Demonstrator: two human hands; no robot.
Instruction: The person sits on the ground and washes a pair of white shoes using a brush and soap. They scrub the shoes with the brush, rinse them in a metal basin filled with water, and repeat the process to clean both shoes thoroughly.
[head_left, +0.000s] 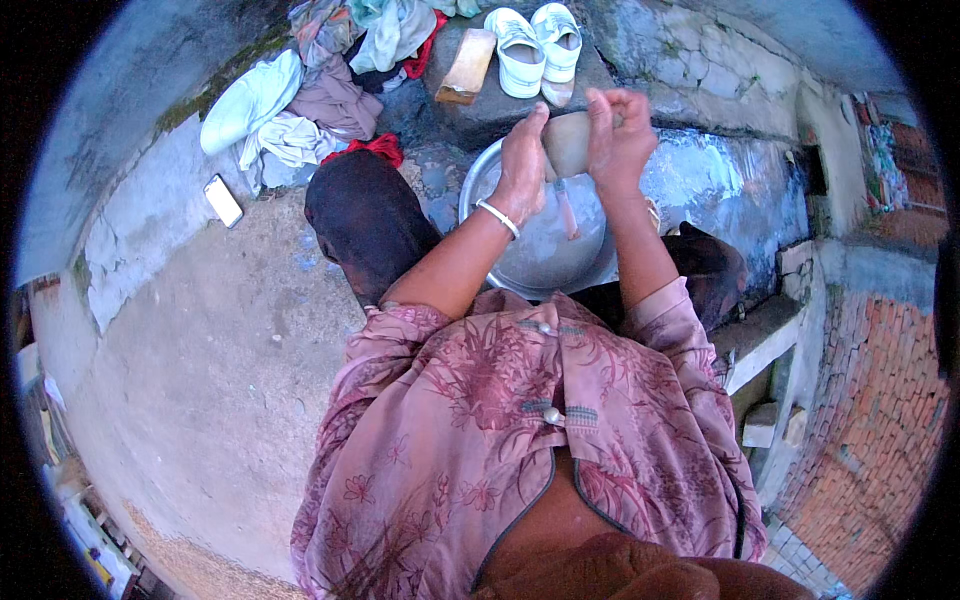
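Above a round metal basin (536, 247) of cloudy water, a wet greyish-beige piece, perhaps a shoe insole or cloth (568, 144), stretches between my hands. My left hand (523, 161) grips its left edge, with a white bangle on that wrist. My right hand (622, 139) has hold of its right side, fingers curled. A long pinkish object (567, 210), perhaps a brush handle, lies in the basin below them. Just beyond the basin, a pair of white shoes (521, 56) rests on a stone ledge, beside a worn wooden block (466, 66).
Heaped clothes (330, 97) and a white hat-like item (251, 101) lie at the upper left, near my knee. A phone (223, 201) rests on the concrete floor. Wet stone lies right of the basin, with a low concrete edge (765, 352) and a brick surface (870, 420) farther right.
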